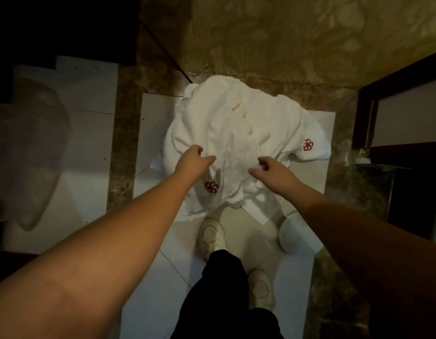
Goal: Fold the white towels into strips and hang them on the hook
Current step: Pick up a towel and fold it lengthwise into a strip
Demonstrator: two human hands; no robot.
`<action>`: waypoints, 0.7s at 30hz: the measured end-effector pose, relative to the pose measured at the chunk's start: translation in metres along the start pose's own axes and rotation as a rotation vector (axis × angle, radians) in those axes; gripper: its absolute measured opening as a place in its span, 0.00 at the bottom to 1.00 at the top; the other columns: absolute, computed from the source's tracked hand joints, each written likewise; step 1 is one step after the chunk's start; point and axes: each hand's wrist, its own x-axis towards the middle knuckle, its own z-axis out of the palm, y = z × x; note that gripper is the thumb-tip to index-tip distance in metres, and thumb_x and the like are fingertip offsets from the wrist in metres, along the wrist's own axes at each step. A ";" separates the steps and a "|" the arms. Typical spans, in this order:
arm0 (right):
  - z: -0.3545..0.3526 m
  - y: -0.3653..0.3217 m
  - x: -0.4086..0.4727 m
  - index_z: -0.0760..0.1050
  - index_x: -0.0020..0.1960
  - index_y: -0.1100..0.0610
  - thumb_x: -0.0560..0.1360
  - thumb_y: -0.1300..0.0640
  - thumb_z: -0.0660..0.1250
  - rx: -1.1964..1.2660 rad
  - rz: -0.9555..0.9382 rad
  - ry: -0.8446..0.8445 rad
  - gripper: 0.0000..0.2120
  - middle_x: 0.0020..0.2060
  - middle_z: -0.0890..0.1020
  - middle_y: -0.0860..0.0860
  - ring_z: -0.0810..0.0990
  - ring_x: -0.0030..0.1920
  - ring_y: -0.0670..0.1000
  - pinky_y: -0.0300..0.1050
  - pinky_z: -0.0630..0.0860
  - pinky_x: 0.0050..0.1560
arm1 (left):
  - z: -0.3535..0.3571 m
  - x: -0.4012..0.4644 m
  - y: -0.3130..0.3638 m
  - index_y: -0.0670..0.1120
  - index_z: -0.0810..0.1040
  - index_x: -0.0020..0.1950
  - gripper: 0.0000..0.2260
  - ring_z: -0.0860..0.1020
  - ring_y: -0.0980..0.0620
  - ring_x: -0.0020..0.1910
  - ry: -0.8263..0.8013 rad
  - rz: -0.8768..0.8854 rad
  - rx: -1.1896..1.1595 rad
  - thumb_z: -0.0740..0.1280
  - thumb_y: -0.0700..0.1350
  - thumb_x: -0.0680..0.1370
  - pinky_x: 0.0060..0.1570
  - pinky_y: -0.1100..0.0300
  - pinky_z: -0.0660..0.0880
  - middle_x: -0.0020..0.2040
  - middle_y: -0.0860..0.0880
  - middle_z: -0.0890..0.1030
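At the far left a pale translucent plastic bag [28, 148] slumps on the white floor tiles [89, 143], its contents too dim to tell, and the heap of crumpled white cotton towels with red flower emblems [236, 133] lies on the floor ahead of the person's pale shoes [213, 237]. The left hand [196, 159] pinches a fold of the heap, while the right hand [270, 170] hovers just above it, fingers loosely curled and holding nothing. The cloth looks soft, light and limp, likely to sag and tangle, so corners or a hemmed edge seem the best hold; no hook shows.
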 end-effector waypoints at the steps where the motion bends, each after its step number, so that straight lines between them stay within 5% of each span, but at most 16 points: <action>1: 0.004 -0.003 0.011 0.64 0.78 0.56 0.77 0.44 0.70 0.034 -0.009 0.006 0.35 0.74 0.71 0.54 0.72 0.72 0.55 0.44 0.66 0.65 | 0.004 0.011 0.002 0.42 0.66 0.76 0.30 0.72 0.44 0.70 -0.005 -0.005 -0.044 0.71 0.53 0.78 0.64 0.56 0.68 0.73 0.43 0.72; 6: 0.023 -0.010 0.046 0.68 0.75 0.57 0.75 0.44 0.73 0.171 -0.020 0.071 0.33 0.69 0.75 0.54 0.75 0.66 0.54 0.46 0.71 0.65 | 0.024 0.049 -0.003 0.41 0.66 0.73 0.31 0.73 0.41 0.67 0.032 -0.054 -0.091 0.73 0.54 0.76 0.58 0.57 0.69 0.70 0.41 0.74; 12: 0.029 -0.006 0.053 0.80 0.52 0.56 0.78 0.53 0.70 0.182 0.024 0.131 0.07 0.47 0.82 0.52 0.79 0.48 0.53 0.43 0.72 0.47 | 0.021 0.061 -0.008 0.47 0.71 0.72 0.27 0.64 0.38 0.72 0.032 -0.113 0.058 0.71 0.57 0.77 0.70 0.45 0.68 0.73 0.42 0.65; 17: 0.024 -0.013 0.052 0.78 0.64 0.56 0.79 0.51 0.69 0.195 -0.003 0.125 0.16 0.53 0.78 0.49 0.76 0.54 0.51 0.41 0.70 0.50 | 0.014 0.062 -0.009 0.41 0.77 0.60 0.14 0.76 0.40 0.60 0.035 -0.019 0.027 0.71 0.47 0.78 0.61 0.52 0.73 0.60 0.39 0.80; 21: 0.023 -0.020 0.046 0.74 0.69 0.55 0.78 0.46 0.70 0.240 0.035 0.031 0.23 0.59 0.78 0.50 0.76 0.58 0.53 0.47 0.72 0.58 | 0.013 0.039 -0.016 0.49 0.74 0.45 0.08 0.73 0.49 0.44 -0.057 0.007 -0.162 0.71 0.49 0.78 0.43 0.55 0.70 0.42 0.48 0.77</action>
